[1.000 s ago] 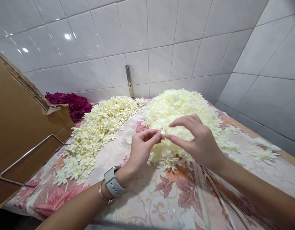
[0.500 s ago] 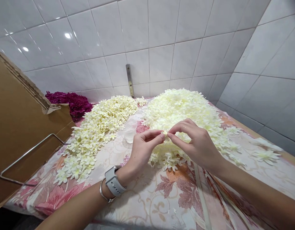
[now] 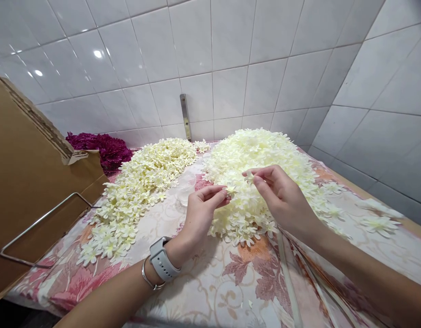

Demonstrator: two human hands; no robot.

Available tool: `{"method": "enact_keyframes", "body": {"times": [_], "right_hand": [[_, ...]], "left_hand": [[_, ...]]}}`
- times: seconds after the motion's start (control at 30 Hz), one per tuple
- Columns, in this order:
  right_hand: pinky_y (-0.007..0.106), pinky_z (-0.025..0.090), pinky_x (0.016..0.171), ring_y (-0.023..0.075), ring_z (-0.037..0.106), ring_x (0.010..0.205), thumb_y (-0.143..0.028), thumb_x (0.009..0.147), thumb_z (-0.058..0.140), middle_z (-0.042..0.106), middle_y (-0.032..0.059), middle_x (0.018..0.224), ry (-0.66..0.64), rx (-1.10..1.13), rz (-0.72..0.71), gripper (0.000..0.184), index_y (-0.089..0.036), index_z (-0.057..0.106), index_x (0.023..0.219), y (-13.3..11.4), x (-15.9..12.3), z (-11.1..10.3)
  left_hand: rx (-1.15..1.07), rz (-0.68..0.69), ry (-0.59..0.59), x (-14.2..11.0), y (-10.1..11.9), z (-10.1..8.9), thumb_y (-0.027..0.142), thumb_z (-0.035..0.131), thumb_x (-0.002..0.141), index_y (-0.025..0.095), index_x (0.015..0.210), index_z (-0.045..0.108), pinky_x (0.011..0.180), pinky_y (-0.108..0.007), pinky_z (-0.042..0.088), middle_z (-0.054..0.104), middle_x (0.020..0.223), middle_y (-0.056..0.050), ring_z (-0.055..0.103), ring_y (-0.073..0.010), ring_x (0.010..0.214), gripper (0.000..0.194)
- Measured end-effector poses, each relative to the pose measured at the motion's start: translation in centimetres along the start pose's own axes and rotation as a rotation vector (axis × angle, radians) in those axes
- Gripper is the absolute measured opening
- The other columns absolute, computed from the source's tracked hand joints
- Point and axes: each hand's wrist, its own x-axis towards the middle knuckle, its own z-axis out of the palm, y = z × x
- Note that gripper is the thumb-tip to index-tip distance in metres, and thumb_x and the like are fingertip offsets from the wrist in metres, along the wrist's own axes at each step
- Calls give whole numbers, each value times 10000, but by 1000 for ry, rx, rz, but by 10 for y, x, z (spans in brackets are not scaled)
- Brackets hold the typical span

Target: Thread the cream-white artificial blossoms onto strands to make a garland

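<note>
My left hand, with a pale watch and a bracelet at its wrist, pinches a small pale-yellow flower between thumb and fingertips. A little higher and to the right, my right hand is closed on another whitish flower held at its fingertips. A gap separates the two hands. Both are over the front of a large heap of loose white flowers. A clear plastic cup stands just behind my left hand and is partly hidden by it.
Left of centre lies a longer heap of creamy-yellow flowers, with dark magenta flowers behind. A cardboard box with a metal handle borders the left side. Floral cloth covers the table. Tiled walls close off the back and right.
My hands were touching fingertip to fingertip over one flower; they have come apart. My right hand has moved right and slightly up with a flower, while my left hand has barely moved.
</note>
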Motion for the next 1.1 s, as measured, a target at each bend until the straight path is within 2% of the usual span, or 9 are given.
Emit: {"method": "enact_keyframes", "body": {"times": [0.13, 0.27, 0.37, 0.53, 0.87, 1.1], "right_hand": [[295, 476, 672, 152, 566, 755, -336, 792, 598, 557, 14, 803, 40, 204, 36, 172, -218, 486, 845, 0, 3, -3], [321, 495, 728, 168, 578, 807, -341, 732, 666, 586, 30, 843, -1, 269, 95, 304, -202, 583, 990, 2, 7, -4], [352, 495, 783, 182, 602, 826, -363, 710, 687, 639, 45, 867, -23, 309, 139, 297, -195, 645, 951, 5, 9, -4], [330, 521, 671, 174, 618, 696, -387, 615, 759, 651, 27, 706, -35, 422, 189, 267, -175, 641, 727, 9, 12, -5], [270, 448, 571, 123, 540, 573, -405, 576, 779, 564, -18, 583, -51, 390, 193, 318, -170, 575, 644, 4, 11, -8], [238, 361, 511, 92, 424, 524, -425, 654, 721, 432, -56, 546, -37, 278, 150, 351, -191, 463, 610, 9, 13, -7]], "left_hand": [[-9, -2, -7, 1, -1, 0, 227, 751, 630, 135, 703, 714, 749, -277, 547, 684, 713, -28, 636, -120, 674, 123], [-10, 0, -11, 1, 0, 0, 232, 757, 624, 129, 716, 715, 760, -285, 547, 687, 718, -35, 641, -126, 682, 144], [8, 4, -3, 0, 1, 0, 236, 754, 628, 120, 732, 717, 755, -271, 544, 688, 735, -40, 641, -125, 690, 160], [5, 6, 2, -2, 3, 1, 219, 740, 641, 121, 726, 716, 730, -237, 540, 691, 722, -29, 637, -110, 678, 131], [-9, -3, 9, -3, 2, 2, 193, 744, 613, 125, 695, 719, 710, -243, 535, 693, 688, -25, 632, -121, 676, 109], [-6, 23, -11, -2, 0, 0, 212, 753, 596, 137, 682, 715, 710, -271, 525, 692, 701, -30, 626, -131, 667, 120]]}}
